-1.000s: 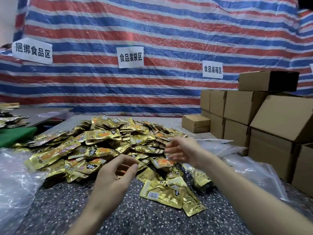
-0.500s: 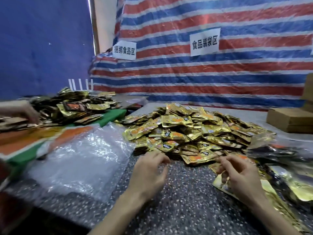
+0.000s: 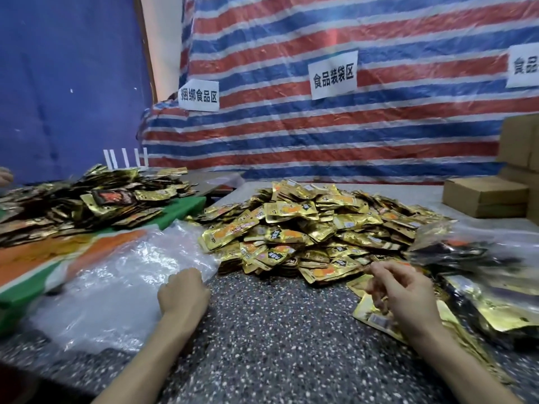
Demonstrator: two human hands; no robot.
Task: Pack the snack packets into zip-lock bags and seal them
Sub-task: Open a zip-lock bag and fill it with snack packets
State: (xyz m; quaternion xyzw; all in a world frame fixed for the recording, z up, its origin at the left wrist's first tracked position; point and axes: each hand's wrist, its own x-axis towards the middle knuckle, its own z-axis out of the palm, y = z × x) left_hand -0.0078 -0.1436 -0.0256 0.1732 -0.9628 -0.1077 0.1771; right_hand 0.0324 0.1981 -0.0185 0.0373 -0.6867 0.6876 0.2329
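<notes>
Left hand (image 3: 183,290) is curling at the clear bags' (image 3: 116,281) edge, grip unclear; right hand (image 3: 402,290) is hovering loosely curled, empty, over gold packets (image 3: 291,228).

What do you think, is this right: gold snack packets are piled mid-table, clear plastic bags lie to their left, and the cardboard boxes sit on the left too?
Not quite. The head view shows the cardboard boxes at the far right of the table, not the left. The rest holds: gold snack packets piled mid-table, clear plastic bags to their left.
</notes>
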